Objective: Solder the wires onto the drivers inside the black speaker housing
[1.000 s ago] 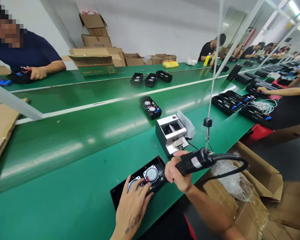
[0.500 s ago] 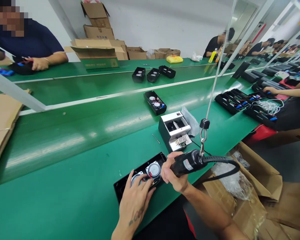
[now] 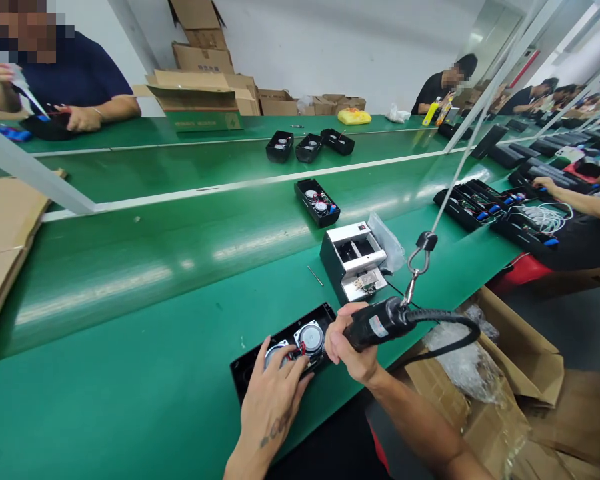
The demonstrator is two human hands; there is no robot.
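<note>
A black speaker housing (image 3: 242, 367) lies open on the green bench, with two round silver speakers (image 3: 311, 338) and red wires inside. My left hand (image 3: 275, 393) rests over its near side, fingers spread and bent, fingertips among the wires; what they touch is partly hidden. Wrapped round a black electric screwdriver (image 3: 379, 325), my right hand (image 3: 349, 343) is at the housing's right end. The screwdriver hangs from a cord, and its tip is hidden behind the hand. Behind stands a silver and black machine (image 3: 355, 261).
A loose metal rod (image 3: 315, 275) lies left of the machine. Another housing (image 3: 317, 203) sits on the belt. Several wired housings (image 3: 470, 204) are at the right, near a person's hand (image 3: 547, 187). Cardboard boxes (image 3: 520, 343) stand below the bench's right edge. Another person sits at far left.
The view has shifted slightly, and both my hands keep nearly the same pose. The hanging cord leans further right. At far left, the person's hand has risen with a pointed white tool.
</note>
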